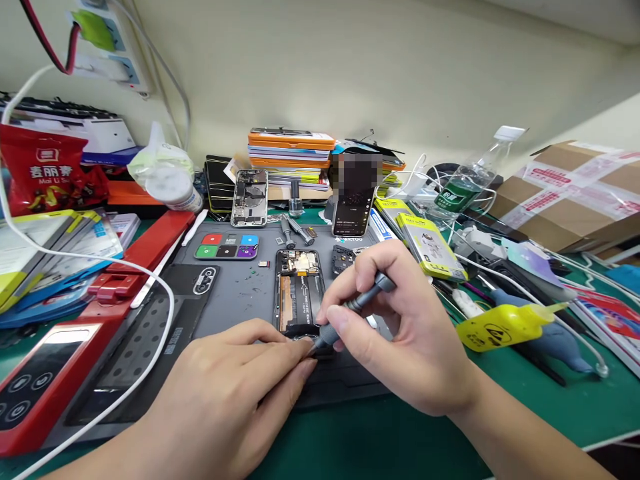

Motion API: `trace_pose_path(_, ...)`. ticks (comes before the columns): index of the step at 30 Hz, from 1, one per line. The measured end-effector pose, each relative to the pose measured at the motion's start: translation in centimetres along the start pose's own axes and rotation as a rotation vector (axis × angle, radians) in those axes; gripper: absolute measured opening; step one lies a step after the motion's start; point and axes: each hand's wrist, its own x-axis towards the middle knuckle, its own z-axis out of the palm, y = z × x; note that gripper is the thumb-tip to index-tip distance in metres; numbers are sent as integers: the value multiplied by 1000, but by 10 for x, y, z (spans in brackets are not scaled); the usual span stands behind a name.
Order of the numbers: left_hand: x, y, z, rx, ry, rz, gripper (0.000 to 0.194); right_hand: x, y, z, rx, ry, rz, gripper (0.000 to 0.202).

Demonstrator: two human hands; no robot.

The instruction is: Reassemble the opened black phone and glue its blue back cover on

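Observation:
An opened phone [307,293] lies on the grey mat, its battery and circuit board showing. My right hand [400,333] grips a grey precision screwdriver [367,293] at a slant, tip pointing down at the phone's lower end. My left hand [245,380] is closed at that same lower end, index finger and thumb beside the screwdriver tip, which they partly hide. Around the phone are a small card tray [264,264], a dark phone part [344,259], a coloured magnetic screw pad [227,246] and more grey screwdrivers [295,230].
A removed back cover [150,333] and a red device [55,347] lie to the left. A lit phone [355,200] stands behind. Yellow battery boxes [430,247], a yellow bottle [505,327], a blue air blower [555,343] and a cardboard box [565,193] are at right. A white cable [173,313] crosses the left.

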Motion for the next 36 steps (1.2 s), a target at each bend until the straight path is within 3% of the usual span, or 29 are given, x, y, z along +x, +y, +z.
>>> trace_pose_path(6, 1, 1, -3, 4, -50, 15, 24, 4, -1, -13, -17, 36, -5, 24)
trace_pose_path(10, 5, 1, -1, 123, -123, 165, 26, 6, -4, -26, -168, 113, -46, 28)
trace_pose_path(19, -1, -1, 3, 430, -207, 363, 51, 1, 1, -25, -518, -110, -187, 25)
trace_pose_path(25, -1, 0, 4, 423, -176, 310, 52, 3, 6, -22, -565, -132, -272, 27)
trace_pose_path(36, 2, 2, 3, 353, -166, 262, 44, 3, -3, -25, -661, -280, -237, 23)
